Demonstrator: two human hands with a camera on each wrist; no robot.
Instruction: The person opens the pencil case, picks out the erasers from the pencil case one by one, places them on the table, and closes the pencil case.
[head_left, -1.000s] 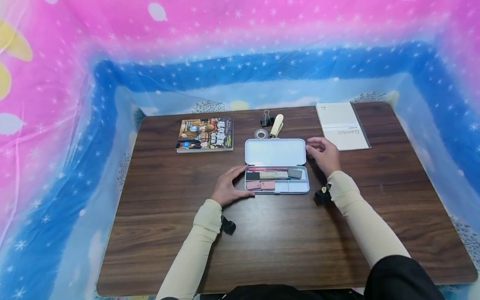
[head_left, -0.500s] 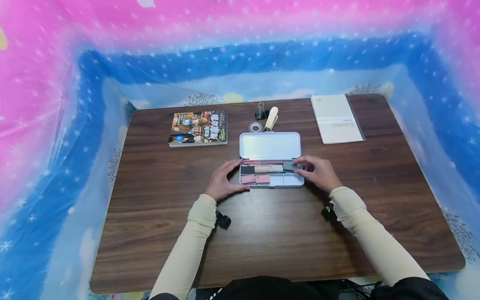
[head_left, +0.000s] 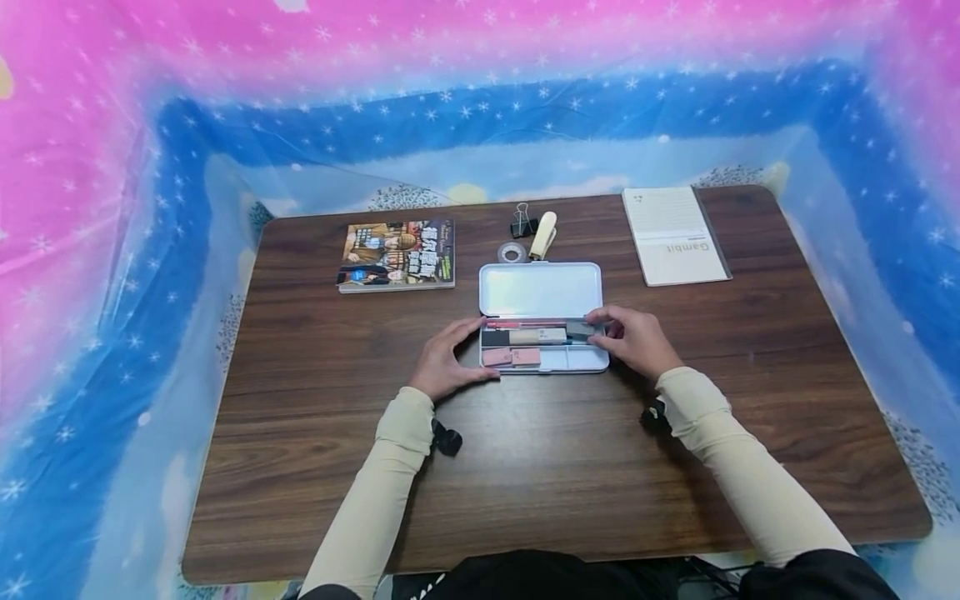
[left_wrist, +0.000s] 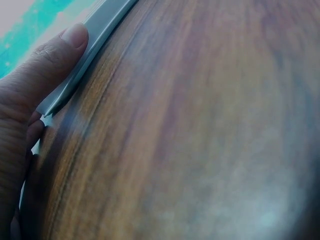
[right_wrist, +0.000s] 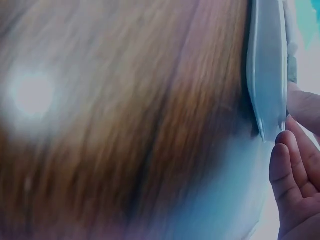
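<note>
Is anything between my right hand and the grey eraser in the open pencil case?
Nothing visible. The right hand is already at the grey eraser at the right end of the pencil case, fingertips on it. The left hand rests against the case's left edge.

Bright head view, blurred wrist views

R hand (head_left: 632,341) moved from lid (head_left: 540,289) down to grey eraser (head_left: 579,328) in tray.

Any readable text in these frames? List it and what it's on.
"Gambit": on the white notebook, printed sideways along its near end.
The comic book cover has titles, too small and blurred to read.
The items in the open pencil case show no legible print.
Both wrist views show no text.
</note>
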